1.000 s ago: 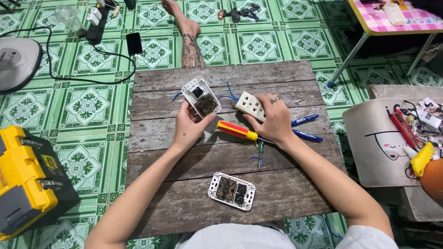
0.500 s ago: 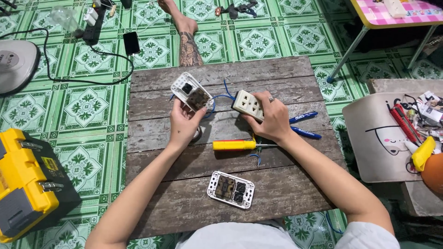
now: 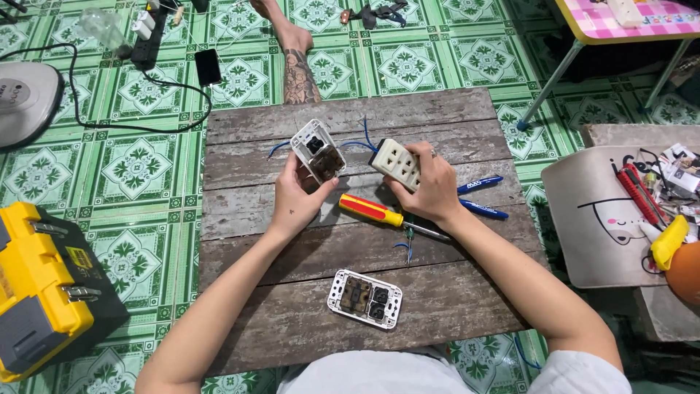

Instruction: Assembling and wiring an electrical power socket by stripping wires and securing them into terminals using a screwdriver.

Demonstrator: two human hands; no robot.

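Green patterned floor tiles surround a low surface of weathered grey planks where a person sits working. Compared with a second ago, the screwdriver is no longer under the right hand: it now lies loose on the planks between the wrists, red-and-yellow handle toward the left hand, shaft running down to the right, so both hands are free for the parts they carry. The left hand is closed around a white switch plate, tilted up with its open back and dark inserts facing the camera, long axis slanting from upper left to lower right. The right hand grips a cream socket block by its right end, holed face up, long axis also slanting down to the right. Thin blue wires trail between the two parts. A second plate lies flat near the person's body. Two blue pens lie just beside the right hand. A yellow toolbox sits on the floor to the left, and another person's bare foot rests beyond the far edge.
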